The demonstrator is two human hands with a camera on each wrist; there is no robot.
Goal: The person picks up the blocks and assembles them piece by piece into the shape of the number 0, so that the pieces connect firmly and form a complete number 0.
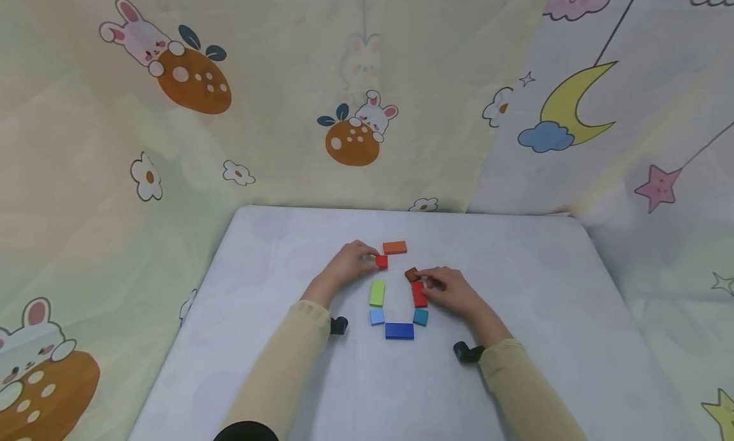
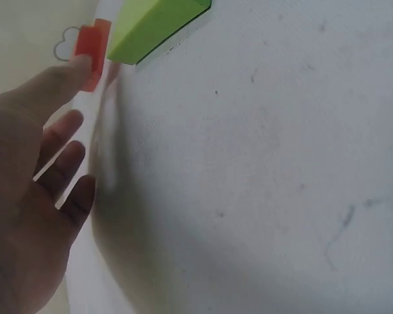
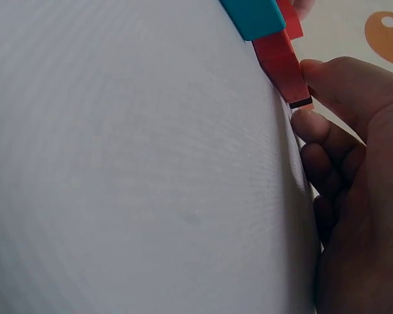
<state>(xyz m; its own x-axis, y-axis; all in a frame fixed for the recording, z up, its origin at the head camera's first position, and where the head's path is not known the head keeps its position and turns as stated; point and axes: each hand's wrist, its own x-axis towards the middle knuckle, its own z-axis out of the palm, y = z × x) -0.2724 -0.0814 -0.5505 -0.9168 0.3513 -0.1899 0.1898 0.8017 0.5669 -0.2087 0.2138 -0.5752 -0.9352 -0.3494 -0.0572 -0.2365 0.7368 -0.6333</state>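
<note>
My left hand (image 1: pixel 351 262) pinches a small red block (image 1: pixel 381 261) between thumb and fingertips; in the left wrist view its thumb lies against that block (image 2: pixel 90 49). On the right, my right hand (image 1: pixel 453 291) holds a small brown block (image 1: pixel 412 274) at its fingertips, set at an angle by the top end of a longer red block (image 1: pixel 419 294). The thumb is close beside the longer red block (image 3: pixel 280 62). An orange block (image 1: pixel 394 247) lies just beyond the left fingertips. Below that hand is a light green block (image 1: pixel 376 293).
A light blue block (image 1: pixel 376 317), a dark blue block (image 1: pixel 399 331) and a teal block (image 1: pixel 420 317) continue the rough ring on the white table (image 1: pixel 287 390). Dark wrist cameras (image 1: pixel 467 352) stick out inward from both sleeves. A printed cloth (image 1: pixel 275 109) hangs behind.
</note>
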